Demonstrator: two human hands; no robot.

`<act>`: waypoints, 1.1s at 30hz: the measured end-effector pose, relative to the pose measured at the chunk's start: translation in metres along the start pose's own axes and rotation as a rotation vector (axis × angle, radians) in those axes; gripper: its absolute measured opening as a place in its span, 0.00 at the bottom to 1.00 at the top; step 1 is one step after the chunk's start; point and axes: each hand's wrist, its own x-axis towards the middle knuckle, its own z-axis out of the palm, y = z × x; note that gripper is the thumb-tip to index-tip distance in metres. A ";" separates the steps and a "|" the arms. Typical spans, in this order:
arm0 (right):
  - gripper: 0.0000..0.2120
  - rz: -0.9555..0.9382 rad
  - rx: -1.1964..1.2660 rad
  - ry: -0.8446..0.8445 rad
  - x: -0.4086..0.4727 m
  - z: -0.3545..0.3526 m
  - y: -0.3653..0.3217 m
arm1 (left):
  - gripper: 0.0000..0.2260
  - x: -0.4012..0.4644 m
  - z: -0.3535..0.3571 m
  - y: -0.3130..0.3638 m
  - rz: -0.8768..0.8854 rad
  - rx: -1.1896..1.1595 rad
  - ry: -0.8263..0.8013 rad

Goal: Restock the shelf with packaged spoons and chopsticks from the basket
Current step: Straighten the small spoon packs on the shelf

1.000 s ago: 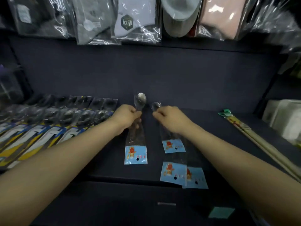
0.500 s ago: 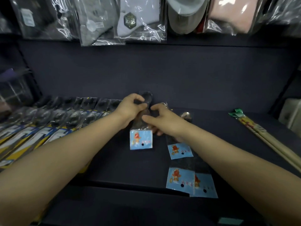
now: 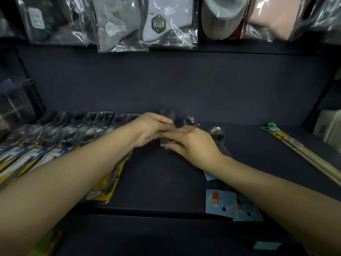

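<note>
At ten o'clock, a row of blue-and-yellow spoon packs (image 3: 55, 145) — print unreadable. At twelve, a hanging sock bag (image 3: 166, 24) reads "运动". Centre shelf (image 3: 258, 163): the left hand (image 3: 149, 129) pinches a clear spoon packet (image 3: 168, 126); the right hand (image 3: 191, 143) curls its fingers (image 3: 172, 144) on it too. Chopsticks (image 3: 304, 154) lie at three o'clock.
</note>
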 end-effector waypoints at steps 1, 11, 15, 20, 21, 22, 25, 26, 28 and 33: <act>0.11 -0.074 -0.196 0.091 0.002 0.004 0.002 | 0.09 0.000 -0.001 0.000 -0.008 0.046 -0.021; 0.10 -0.387 -0.523 0.005 0.017 0.026 0.010 | 0.14 0.000 -0.021 -0.008 0.125 0.685 -0.129; 0.11 -0.094 -0.316 -0.383 0.022 0.020 0.004 | 0.09 -0.005 -0.024 -0.014 0.229 0.893 -0.239; 0.20 0.052 0.087 -0.618 0.021 -0.002 0.010 | 0.10 -0.002 -0.030 -0.021 0.188 1.092 -0.287; 0.19 0.086 0.091 -0.588 0.018 -0.006 0.014 | 0.13 -0.004 -0.029 -0.021 0.179 1.108 -0.297; 0.18 0.148 0.068 -0.551 0.015 -0.011 0.020 | 0.17 -0.006 -0.027 -0.021 0.157 1.120 -0.306; 0.15 0.371 -0.094 -0.506 0.004 -0.024 0.042 | 0.27 -0.009 -0.022 -0.022 0.122 1.231 -0.343; 0.13 0.428 -0.125 -0.514 0.002 -0.026 0.046 | 0.29 -0.010 -0.020 -0.022 0.120 1.269 -0.357; 0.09 0.515 -0.147 -0.545 -0.001 -0.029 0.047 | 0.31 -0.010 -0.018 -0.022 0.106 1.304 -0.364; 0.15 0.734 -0.103 -0.667 0.009 -0.023 0.037 | 0.33 -0.007 -0.020 -0.022 0.074 1.359 -0.333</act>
